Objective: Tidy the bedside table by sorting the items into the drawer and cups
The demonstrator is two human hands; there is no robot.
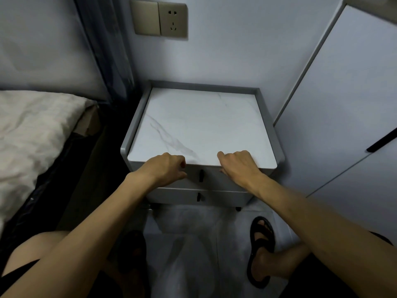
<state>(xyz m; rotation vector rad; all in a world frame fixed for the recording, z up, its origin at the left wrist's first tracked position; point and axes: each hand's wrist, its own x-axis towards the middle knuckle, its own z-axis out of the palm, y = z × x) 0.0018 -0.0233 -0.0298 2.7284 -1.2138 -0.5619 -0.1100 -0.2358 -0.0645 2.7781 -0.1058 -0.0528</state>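
Note:
The bedside table [199, 125] has a bare white marble-look top inside a grey raised rim. Below its front edge are two grey drawers, the top drawer [211, 179] and the bottom drawer [219, 197], each with a small black handle. My left hand [165, 168] sits at the front edge left of the top handle, fingers curled into a fist with nothing visible in it. My right hand [236, 166] is at the front edge on the right, with curled fingers on the top and the thumb under the edge. No loose items or cups are in view.
A bed with a white sheet [32, 136] lies close on the left. A white cabinet door with a black handle [343, 104] stands at the right. A wall socket [173, 20] is above the table. My sandalled foot [261, 250] rests on the floor in front.

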